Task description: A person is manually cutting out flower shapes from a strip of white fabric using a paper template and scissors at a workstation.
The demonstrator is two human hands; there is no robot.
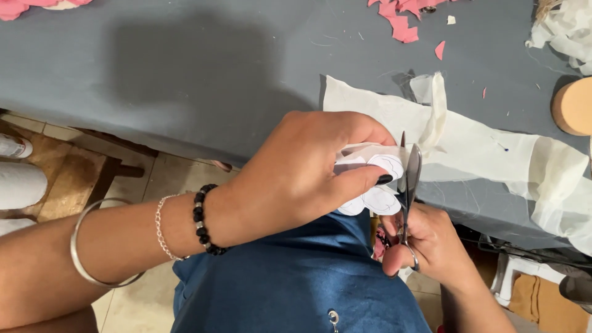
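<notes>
Head camera looks down on my two hands, held together just off the near edge of the grey-covered table point(203, 74). My left hand point(296, 176) is curled closed, thumb pressing from below and fingers from above, pinching a small white cutout point(377, 182) with rounded lobes and faint drawn outlines. My right hand point(425, 243) sits just right of and below the cutout, fingers closed through the loops of a pair of scissors point(408, 185). The blades point up and away from me, slightly parted, touching the right edge of the cutout.

Beyond the cutout, on the table, a long strip of sheer white fabric point(493, 154) lies crumpled and runs off to the right. Farther off, at the table's far edge, pink scraps point(401, 24) are scattered. Right of the fabric strip, a round tan disc point(573, 106) is cut off by the frame. Below the cutout is my blue garment point(296, 277). My left wrist carries a black bead bracelet point(202, 222), a thin chain and a silver bangle point(83, 253).
</notes>
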